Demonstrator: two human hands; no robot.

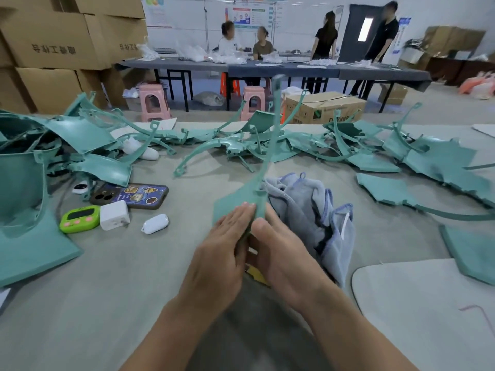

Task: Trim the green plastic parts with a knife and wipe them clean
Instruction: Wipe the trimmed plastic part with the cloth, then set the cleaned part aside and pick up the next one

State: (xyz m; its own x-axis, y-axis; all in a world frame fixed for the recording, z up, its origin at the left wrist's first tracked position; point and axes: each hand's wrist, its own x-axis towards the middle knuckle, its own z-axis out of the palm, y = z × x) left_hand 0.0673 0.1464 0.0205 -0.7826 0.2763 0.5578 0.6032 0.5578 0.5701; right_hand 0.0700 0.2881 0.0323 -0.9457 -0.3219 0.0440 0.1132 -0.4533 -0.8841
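- Near-edge centre of tabletop: green part [241, 199] upright; left hand [222, 253] fingers flat against it, right hand [284, 253] pinching it.
- Just right: cloth [302, 207].
- Far edge: piled parts [235, 145], likely most work left.

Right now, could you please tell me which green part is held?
The long-stemmed part, upright between left hand and right hand; the others lie on the table.

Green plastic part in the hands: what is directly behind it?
A crumpled grey-blue cloth lies just behind it, to the right; the right hand covers the cloth's near edge.
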